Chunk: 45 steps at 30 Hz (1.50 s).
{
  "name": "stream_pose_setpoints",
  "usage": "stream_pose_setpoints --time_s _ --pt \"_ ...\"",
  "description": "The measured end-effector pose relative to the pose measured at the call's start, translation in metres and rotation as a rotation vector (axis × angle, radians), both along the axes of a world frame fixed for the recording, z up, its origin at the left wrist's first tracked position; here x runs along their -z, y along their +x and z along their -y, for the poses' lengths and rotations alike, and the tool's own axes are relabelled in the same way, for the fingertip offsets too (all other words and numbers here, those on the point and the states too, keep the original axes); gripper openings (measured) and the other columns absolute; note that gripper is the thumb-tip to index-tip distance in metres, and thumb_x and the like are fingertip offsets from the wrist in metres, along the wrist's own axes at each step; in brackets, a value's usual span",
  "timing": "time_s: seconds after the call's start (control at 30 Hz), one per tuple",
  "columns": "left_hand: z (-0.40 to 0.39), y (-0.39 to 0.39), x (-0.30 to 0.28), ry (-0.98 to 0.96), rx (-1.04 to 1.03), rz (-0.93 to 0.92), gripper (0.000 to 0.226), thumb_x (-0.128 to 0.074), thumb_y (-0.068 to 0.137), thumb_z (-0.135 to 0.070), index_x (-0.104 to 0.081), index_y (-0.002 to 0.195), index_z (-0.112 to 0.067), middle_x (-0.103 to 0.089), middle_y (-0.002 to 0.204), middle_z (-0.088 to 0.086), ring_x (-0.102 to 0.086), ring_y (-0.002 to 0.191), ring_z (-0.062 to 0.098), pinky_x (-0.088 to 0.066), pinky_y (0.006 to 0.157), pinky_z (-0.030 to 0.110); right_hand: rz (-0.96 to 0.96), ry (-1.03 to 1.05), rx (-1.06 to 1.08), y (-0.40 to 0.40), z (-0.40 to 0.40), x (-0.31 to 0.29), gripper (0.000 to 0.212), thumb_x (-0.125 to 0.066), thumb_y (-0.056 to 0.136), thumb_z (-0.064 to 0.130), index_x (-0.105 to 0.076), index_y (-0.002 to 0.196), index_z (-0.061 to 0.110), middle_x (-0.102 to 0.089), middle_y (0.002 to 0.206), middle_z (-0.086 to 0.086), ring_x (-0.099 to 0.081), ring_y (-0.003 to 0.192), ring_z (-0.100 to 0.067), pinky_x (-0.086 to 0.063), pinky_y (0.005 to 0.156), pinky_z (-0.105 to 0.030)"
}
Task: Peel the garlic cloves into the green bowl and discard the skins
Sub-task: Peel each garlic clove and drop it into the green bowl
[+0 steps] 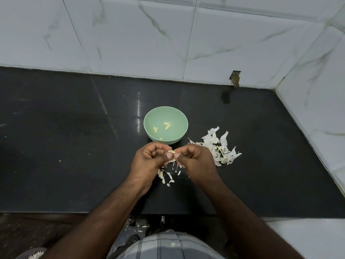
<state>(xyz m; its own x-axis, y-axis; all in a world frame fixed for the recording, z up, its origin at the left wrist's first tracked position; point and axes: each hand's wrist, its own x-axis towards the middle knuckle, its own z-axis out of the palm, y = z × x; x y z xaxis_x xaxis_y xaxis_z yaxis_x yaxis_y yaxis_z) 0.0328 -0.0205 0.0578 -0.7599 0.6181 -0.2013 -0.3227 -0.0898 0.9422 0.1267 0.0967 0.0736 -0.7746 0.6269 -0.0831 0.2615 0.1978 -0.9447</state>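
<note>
View from above of a dark, glossy desk point(74, 146) set against white marble-look wall tiles point(149, 34). Near the middle of the view, two bare hands meet just above the desk surface. The left hand point(149, 159) and the right hand point(196, 161) both have their fingers curled, and together they pinch a single pale garlic clove point(171, 155) between thumbs and fingertips, each gripping one side of it. Just beyond the hands, at 12 o'clock from them, stands the green bowl point(149, 126), upright on the desk, with a few small peeled garlic pieces point(167, 125) lying inside. At 3 o'clock from the hands, close beside the right hand, lies a loose heap of white papery garlic skins point(220, 146). Smaller skin scraps point(166, 176) are scattered on the desk directly beneath the hands, at 6 o'clock. At the bottom edge, the person's checked garment point(164, 245) shows between the forearms.
</note>
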Motion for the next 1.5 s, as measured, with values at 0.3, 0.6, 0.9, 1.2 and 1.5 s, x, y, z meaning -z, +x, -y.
stream_pose_setpoints --time_s 0.3,0.6,0.9,1.2,1.5 --pt "0.000 0.002 -0.007 0.038 0.028 0.253 0.015 -0.066 0.089 0.005 -0.073 0.097 -0.005 -0.068 0.084 0.014 -0.064 0.070 0.013 -0.053 0.060 0.017 -0.099 -0.063 -0.038 0.004 -0.001 -0.002 0.011 -0.072 0.084 -0.002 -0.078 0.087 0.007 -0.071 0.065 0.010 -0.061 0.057 0.002 -0.044 0.060 -0.012" --pt "0.000 0.002 -0.013 -0.025 0.081 0.341 0.018 -0.060 0.091 0.006 -0.074 0.096 -0.004 -0.069 0.078 0.012 -0.065 0.062 0.011 -0.053 0.056 0.019 -0.032 0.062 0.011 0.005 -0.005 -0.002 0.011 -0.073 0.085 0.007 -0.076 0.082 0.017 -0.071 0.067 0.010 -0.064 0.064 -0.001 -0.051 0.067 -0.023" --pt "0.002 0.000 -0.012 -0.068 0.100 0.344 0.015 -0.061 0.090 0.005 -0.069 0.097 -0.006 -0.072 0.082 0.012 -0.067 0.066 0.014 -0.053 0.056 0.020 0.070 0.330 0.117 0.012 -0.028 0.000 0.021 -0.074 0.080 0.010 -0.076 0.090 0.028 -0.070 0.086 0.016 -0.064 0.082 0.003 -0.051 0.078 -0.022" --pt "0.001 -0.001 -0.014 -0.136 0.152 0.249 0.017 -0.065 0.089 0.002 -0.069 0.106 0.002 -0.073 0.084 0.016 -0.067 0.067 0.014 -0.052 0.058 0.019 0.005 0.303 -0.152 0.005 -0.014 0.003 0.026 -0.078 0.081 0.014 -0.077 0.099 0.034 -0.070 0.089 0.009 -0.065 0.085 -0.007 -0.054 0.082 -0.034" --pt "0.002 -0.003 -0.012 -0.156 0.109 0.247 0.021 -0.070 0.088 0.002 -0.063 0.106 -0.004 -0.072 0.082 0.016 -0.067 0.064 0.015 -0.053 0.056 0.020 -0.009 0.101 -0.138 0.002 -0.011 0.000 0.030 -0.079 0.080 0.006 -0.074 0.078 0.035 -0.072 0.075 0.017 -0.065 0.071 0.002 -0.052 0.070 -0.022"
